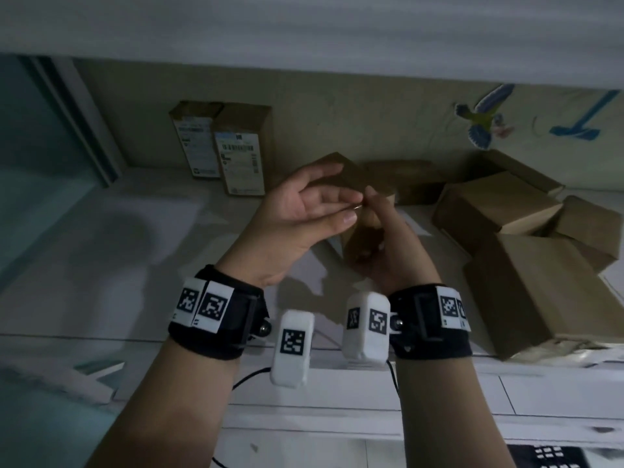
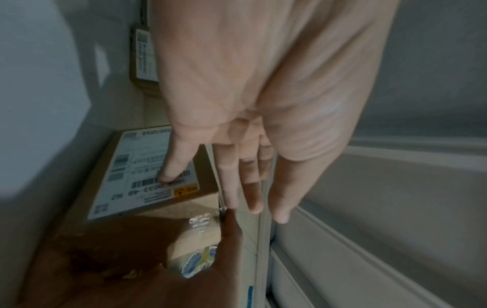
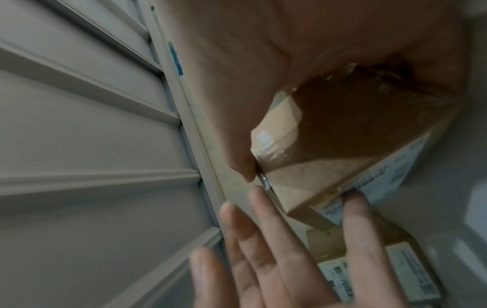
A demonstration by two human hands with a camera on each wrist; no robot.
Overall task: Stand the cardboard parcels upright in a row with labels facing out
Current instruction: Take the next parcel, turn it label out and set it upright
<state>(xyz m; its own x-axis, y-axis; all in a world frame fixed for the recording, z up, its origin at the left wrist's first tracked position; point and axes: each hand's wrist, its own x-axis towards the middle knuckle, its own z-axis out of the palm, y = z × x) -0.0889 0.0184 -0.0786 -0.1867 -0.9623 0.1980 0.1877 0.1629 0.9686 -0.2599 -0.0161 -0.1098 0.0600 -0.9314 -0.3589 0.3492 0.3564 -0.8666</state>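
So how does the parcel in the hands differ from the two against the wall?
The held parcel is off the surface and tilted, gripped by the right hand; the wall parcels stand upright, untouched. Their labels face out; its label faces away from the head view. All are brown cardboard.

The person has bare forearms with no sleeves. Each wrist carries a wide black strap (image 1: pixel 216 319) with white square plates printed with black pixel-pattern markers. A white rounded camera housing (image 1: pixel 293 349) hangs from each strap on a small metal joint and also bears such markers. A thin black cable (image 1: pixel 248 378) runs from the housings.
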